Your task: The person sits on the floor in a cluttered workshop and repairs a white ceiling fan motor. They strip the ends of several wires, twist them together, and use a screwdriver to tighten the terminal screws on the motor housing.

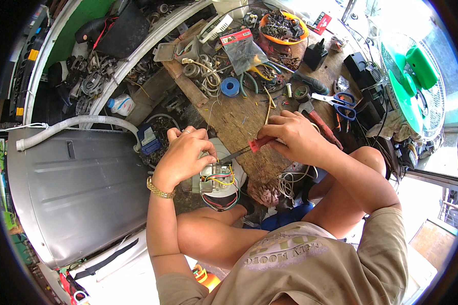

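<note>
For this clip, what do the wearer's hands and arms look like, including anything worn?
Both are gloveless. The left hand has a ring, with a gold-coloured wristband below. The right hand shows no jewellery. Short tan sleeves leave the forearms uncovered.

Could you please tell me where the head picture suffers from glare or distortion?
Head view: glare washes out the upper right, around the green fan; head view: fisheye bowing curves edges toward the black rim; head view: the left hand and right hand look well lit.
</note>
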Available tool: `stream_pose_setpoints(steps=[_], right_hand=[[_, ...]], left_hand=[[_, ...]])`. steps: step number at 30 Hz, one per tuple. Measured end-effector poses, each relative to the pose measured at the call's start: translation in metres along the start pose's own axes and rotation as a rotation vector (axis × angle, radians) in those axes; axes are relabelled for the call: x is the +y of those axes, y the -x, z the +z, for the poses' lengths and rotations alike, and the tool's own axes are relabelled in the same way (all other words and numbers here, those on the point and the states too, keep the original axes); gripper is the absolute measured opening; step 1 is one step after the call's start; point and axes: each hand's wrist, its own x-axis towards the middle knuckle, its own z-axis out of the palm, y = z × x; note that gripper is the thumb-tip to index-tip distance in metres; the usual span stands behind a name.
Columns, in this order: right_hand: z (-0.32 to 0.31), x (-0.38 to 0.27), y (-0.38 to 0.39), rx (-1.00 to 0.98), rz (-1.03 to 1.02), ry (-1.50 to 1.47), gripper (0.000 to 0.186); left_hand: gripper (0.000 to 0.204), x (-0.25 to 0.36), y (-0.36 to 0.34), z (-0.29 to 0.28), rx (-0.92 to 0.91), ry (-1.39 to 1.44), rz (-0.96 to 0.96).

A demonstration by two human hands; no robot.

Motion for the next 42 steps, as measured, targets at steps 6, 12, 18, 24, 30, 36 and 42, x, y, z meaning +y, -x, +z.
stream_pose_setpoints(steps=[6,12,18,24,30,36,42], right_hand=[[0.0002,-0.0005,0.0002,-0.006,-0.001,0.007,0.024],[0.0005,-0.0002,0.0002,0.008,-0.012,0.008,0.024],[-0.0009,-0.0019,0.0000,-0.011,-0.002,0.015,0.023],[0.0000,-0.0021,0.0002,-0.005,0.002,0.028,0.023],[0.0004,-0.0033,0.0009,0.021,-0.010,0.049,0.021],[0.0021,-0.0019,0.0015,0.031,-0.018,0.043,0.021],[0.0007,-0.0028,0.0015,0.019,-0.005,0.045,0.023]], left_hand=[[0.010,0.0001,-0.0001,-0.0008,-0.010,0.001,0.004],[0.010,0.0006,-0.0004,-0.0028,-0.022,0.016,-0.010],[0.010,-0.0036,-0.0002,0.0001,0.046,0.044,0.015],[0.009,-0.0043,-0.0005,-0.0031,0.000,0.012,-0.019],[0.008,-0.0058,-0.0001,-0.0028,0.000,0.011,-0.033],[0.009,-0.0037,0.0019,-0.0044,0.022,0.002,-0.046],[0.010,-0.0048,0.0022,-0.0042,0.020,0.000,-0.044]])
